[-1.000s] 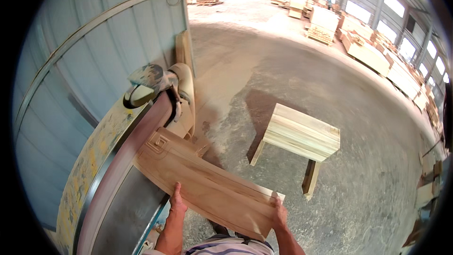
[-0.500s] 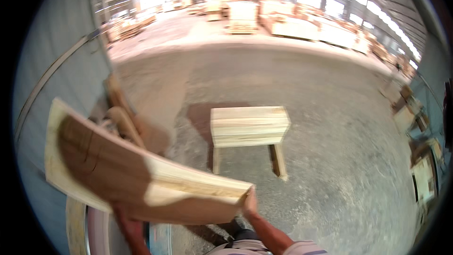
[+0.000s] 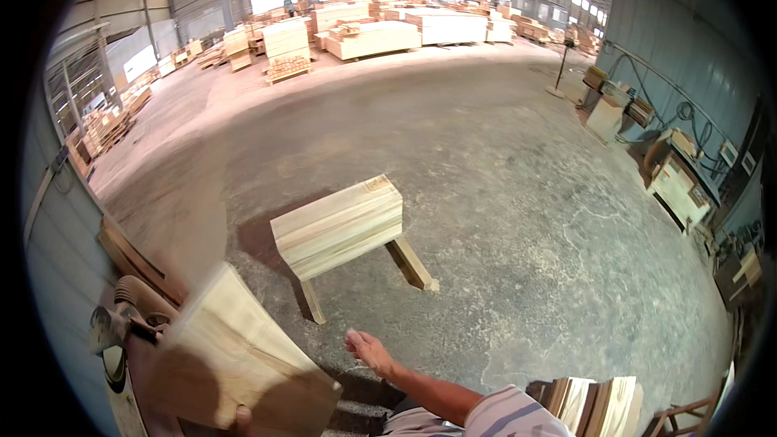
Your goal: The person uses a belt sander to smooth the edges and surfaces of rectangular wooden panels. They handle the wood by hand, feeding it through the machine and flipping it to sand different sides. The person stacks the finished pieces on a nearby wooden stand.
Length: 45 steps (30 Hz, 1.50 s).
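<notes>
A wide pale wooden board [image 3: 243, 340] leans at the lower left, partly in shadow. My left hand [image 3: 244, 418] grips its near edge; little more than the thumb shows, and the fingers are hidden behind the wood. Apart from the board, my right hand [image 3: 369, 352] hangs over the floor with its fingers curled in and nothing visible in them. Ahead of it, a stack of pale boards [image 3: 340, 226] lies across two short wooden beams [image 3: 411, 265] on the concrete.
A machine with a ribbed hose [image 3: 146, 298] stands beside the board at the left wall. More upright wooden pieces [image 3: 595, 403] are at the lower right. Equipment [image 3: 680, 186] lines the right wall, near a thin stand [image 3: 560, 69]. Large lumber stacks [image 3: 372, 39] fill the back.
My right hand has let go of the board's end and moved away from it. The board has swung lower and nearer the left machine, still in my left hand. The view has turned right.
</notes>
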Motion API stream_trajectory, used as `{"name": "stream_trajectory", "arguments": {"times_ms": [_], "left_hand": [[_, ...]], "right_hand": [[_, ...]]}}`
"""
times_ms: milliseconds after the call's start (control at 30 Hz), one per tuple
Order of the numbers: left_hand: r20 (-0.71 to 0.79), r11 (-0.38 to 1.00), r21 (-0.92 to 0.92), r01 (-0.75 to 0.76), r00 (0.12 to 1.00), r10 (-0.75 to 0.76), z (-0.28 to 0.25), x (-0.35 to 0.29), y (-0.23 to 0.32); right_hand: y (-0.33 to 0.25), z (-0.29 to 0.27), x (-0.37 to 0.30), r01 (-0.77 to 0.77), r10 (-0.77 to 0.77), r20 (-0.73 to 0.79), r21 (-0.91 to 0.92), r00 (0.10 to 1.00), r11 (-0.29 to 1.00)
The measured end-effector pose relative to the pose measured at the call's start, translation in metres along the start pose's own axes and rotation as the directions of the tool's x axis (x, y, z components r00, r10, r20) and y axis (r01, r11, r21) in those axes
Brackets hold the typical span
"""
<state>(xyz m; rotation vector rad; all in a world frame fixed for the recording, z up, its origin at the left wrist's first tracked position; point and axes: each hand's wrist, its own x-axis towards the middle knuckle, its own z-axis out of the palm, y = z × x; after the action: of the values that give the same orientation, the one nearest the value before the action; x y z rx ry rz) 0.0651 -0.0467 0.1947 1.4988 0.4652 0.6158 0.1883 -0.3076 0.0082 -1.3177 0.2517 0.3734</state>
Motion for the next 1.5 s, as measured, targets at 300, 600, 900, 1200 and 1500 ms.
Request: {"name": "stream_trajectory", "arguments": {"times_ms": [300,600,900,1200,1500], "left_hand": [[0.346,0.891,0.452,0.036,0.914,-0.213,-0.01,-0.027,-0.073],[0.211,0.899,0.335,0.282,0.907,-0.364,-0.034,-0.075,-0.067],[0.24,0.903,0.326,0.282,0.899,-0.367,-0.035,-0.073,-0.073],[0.291,0.929,0.317,0.189,0.914,-0.284,-0.031,-0.071,-0.076],[0.224,0.888,0.407,0.215,0.919,-0.325,-0.033,-0.072,-0.08]], "right_hand": [[-0.105,0.037,-0.028,0.156,-0.262,0.221,0.405,0.94,0.901],[-0.115,0.066,-0.065,0.105,-0.181,0.335,0.232,0.925,0.967],[-0.146,0.091,-0.117,0.868,-0.742,0.47,-0.38,0.478,0.319],[-0.137,0.138,-0.149,0.992,-0.652,0.754,-0.124,0.084,-0.016],[-0.136,0.062,-0.106,0.82,-0.564,0.731,-0.551,0.383,-0.157]]}}
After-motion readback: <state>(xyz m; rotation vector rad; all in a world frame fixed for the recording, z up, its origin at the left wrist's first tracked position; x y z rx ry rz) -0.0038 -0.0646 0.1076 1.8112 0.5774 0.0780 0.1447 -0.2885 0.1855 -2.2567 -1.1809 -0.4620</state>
